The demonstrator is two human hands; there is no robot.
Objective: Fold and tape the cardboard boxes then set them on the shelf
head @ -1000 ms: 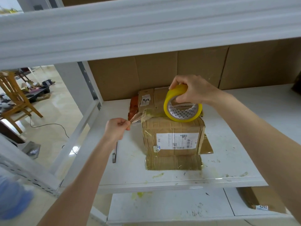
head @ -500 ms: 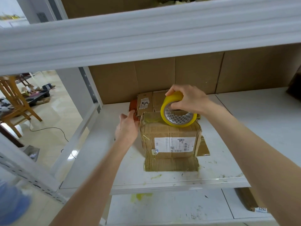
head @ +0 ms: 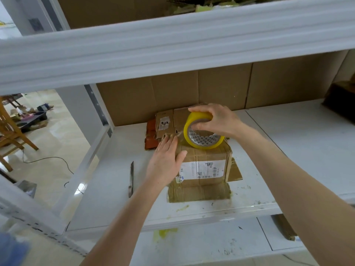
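- Two hands in play here. Our left hand [head: 166, 161] lies flat against the upper left corner of the cardboard box [head: 206, 182], fingers straight and close together, thumb spread onto the front face.
- Our right hand [head: 216, 120] grips the one roll of yellow tape [head: 202, 137], fingers curled over its top rim. The roll stands on edge on top of the box.
- A short shiny tape strip [head: 179, 133] shows between the roll and our left fingertips.
- We count one folded-up box, standing on the white shelf [head: 107, 198] near its front edge. It has one white shipping label [head: 203, 169] on the face toward us (the print is too small to read).
- Under the box lies one flattened cardboard sheet [head: 199, 193], poking out at the front and right.
- Behind the box we see one flat cardboard piece [head: 166, 122] with a sticker, resting on one red-brown flat item [head: 150, 135].
- One utility knife [head: 131, 178] lies on the shelf left of the box, apart from it, beside our left wrist.
- Off to the left on the floor are one wooden chair [head: 11, 135] and one dark cable [head: 48, 160].
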